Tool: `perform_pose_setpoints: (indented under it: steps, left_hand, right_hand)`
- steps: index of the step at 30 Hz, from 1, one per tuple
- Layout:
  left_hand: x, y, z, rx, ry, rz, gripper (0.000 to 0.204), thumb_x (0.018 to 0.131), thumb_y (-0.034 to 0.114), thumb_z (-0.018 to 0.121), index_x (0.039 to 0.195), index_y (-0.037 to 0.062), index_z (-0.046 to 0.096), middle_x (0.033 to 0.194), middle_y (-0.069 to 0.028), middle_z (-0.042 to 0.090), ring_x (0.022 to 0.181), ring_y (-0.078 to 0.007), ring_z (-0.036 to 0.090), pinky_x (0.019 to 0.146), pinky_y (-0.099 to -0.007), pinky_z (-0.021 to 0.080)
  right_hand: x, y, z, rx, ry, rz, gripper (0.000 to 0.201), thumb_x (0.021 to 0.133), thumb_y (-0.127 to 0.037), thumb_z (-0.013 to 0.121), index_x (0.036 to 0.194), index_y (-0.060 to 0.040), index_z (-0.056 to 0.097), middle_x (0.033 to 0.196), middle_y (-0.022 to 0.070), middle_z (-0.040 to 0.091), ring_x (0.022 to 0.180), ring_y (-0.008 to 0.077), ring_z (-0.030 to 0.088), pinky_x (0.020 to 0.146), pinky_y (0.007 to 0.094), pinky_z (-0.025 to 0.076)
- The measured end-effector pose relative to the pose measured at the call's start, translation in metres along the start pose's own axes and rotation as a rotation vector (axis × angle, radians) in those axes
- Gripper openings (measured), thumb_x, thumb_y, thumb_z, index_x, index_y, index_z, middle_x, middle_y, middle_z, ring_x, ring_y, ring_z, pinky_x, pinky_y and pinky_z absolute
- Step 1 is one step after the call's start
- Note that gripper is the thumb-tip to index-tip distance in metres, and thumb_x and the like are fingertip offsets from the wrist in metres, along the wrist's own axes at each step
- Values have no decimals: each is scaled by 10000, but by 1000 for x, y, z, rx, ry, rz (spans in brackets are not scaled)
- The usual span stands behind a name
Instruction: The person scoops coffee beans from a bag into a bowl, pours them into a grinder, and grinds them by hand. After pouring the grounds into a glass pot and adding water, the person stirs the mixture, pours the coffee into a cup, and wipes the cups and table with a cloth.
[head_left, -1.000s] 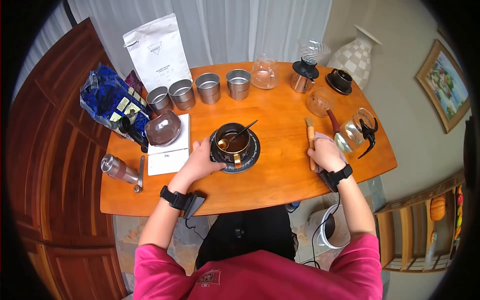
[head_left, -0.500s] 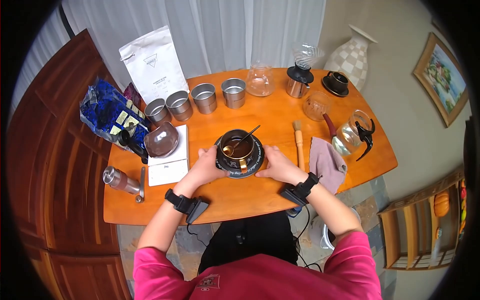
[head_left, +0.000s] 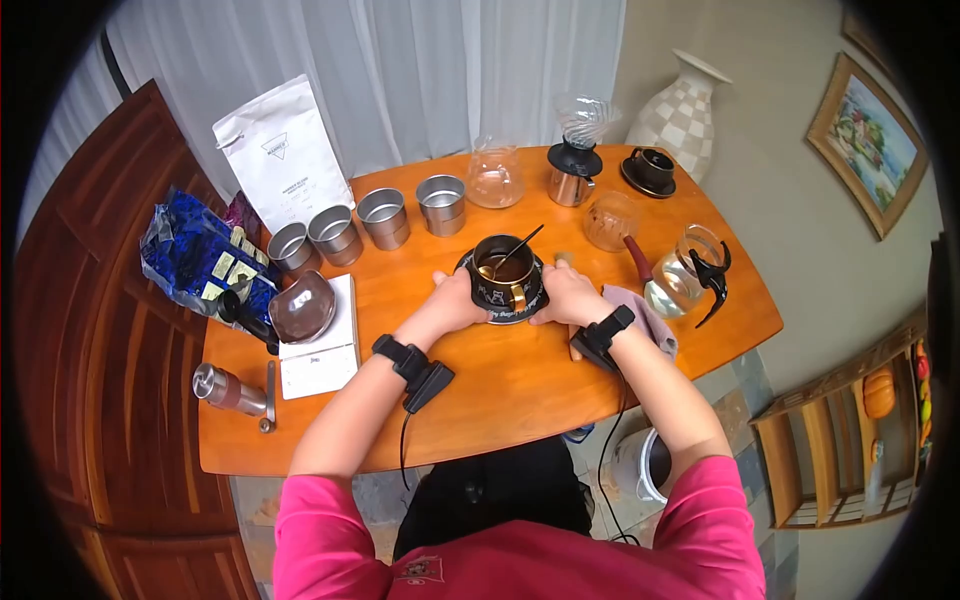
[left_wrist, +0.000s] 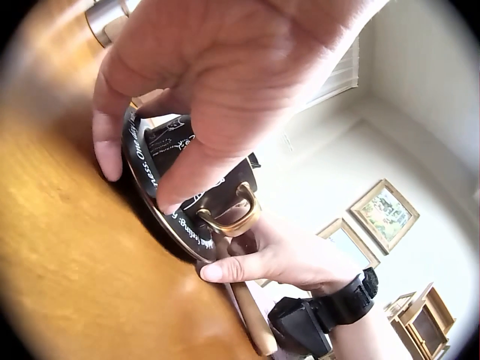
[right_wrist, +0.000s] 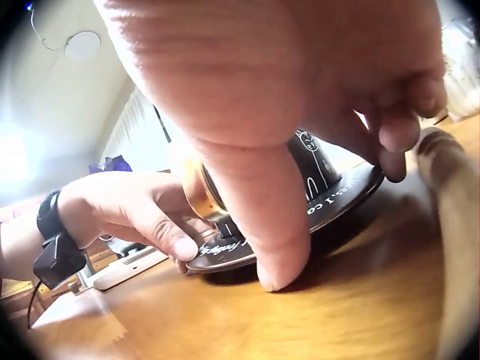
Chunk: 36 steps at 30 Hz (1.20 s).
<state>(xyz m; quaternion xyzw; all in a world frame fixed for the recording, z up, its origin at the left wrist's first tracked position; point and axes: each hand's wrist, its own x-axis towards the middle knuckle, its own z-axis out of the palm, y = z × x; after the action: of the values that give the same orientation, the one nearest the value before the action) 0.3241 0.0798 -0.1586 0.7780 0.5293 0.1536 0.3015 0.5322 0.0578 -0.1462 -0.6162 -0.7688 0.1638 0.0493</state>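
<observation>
A black cup (head_left: 490,293) with a gold handle sits on a black saucer (left_wrist: 196,238) with white lettering. Dark liquid fills part of the cup, and a spoon (head_left: 527,239) leans inside with its gold bowl near the left wall. My left hand (head_left: 455,303) grips the saucer's left edge, thumb over the lettered rim in the left wrist view. On the opposite edge my right hand (head_left: 570,296) holds the saucer, its thumb (right_wrist: 281,247) low at the rim. The saucer's near edge is slightly above the table in the right wrist view.
A wooden brush (left_wrist: 255,319) lies close beside my right hand, partly hidden under it, with a mauve cloth (head_left: 655,325) farther right. Glass kettle (head_left: 680,280) stands beyond. Steel cups (head_left: 383,220) line the back left; a white scale (head_left: 320,372) and hand grinder (head_left: 230,390) lie left.
My right hand has left the brush and cloth and taken hold of the saucer's right edge. Both hands have moved the saucer and cup away from me and to the right.
</observation>
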Motion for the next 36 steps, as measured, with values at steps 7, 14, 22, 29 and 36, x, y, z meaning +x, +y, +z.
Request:
perform_pose_setpoints:
  steps: [7,14,22,29,36]
  left_hand:
    - [41,9,6,80,-15,9,709,588,262,780,1118,-87,464,1030,-255,562,1057,-362,431,906,-353,403]
    - [82,7,17,86,11,33,699,576,272,764,1064,-136,475,996,-250,585,1057,-385,424,872,-343,421]
    - [94,14,22,96,36,50,655,611,265,758,1037,-150,485,980,-258,586,1056,-387,432,870,-343,426]
    - [98,21,23,127,26,59,646,628,277,765,1019,-153,482,967,-268,583,1080,-392,431,855,-340,439]
    - [102,23,29,131,71,91,641,642,291,754,1019,-151,485,959,-268,586,1065,-399,445,862,-344,435]
  right_hand:
    - [28,26,-15,-31,-29,66,761,534,-386,830,1083,43,524,1079,212,510,1078,333,482,908,360,404]
    - [46,44,-21,-15,7,124,660,570,-365,815,1068,-6,573,1076,192,525,1071,327,500,894,376,413]
    - [47,52,-22,-57,85,121,565,617,-325,791,1020,12,582,1054,186,538,1039,325,523,868,382,430]
    - [52,57,-18,-141,109,110,526,628,-303,783,1011,-1,584,1033,166,548,999,310,542,826,387,447]
    - [43,57,-21,-111,183,99,436,661,-246,756,976,-9,571,1019,174,543,976,327,548,815,399,454]
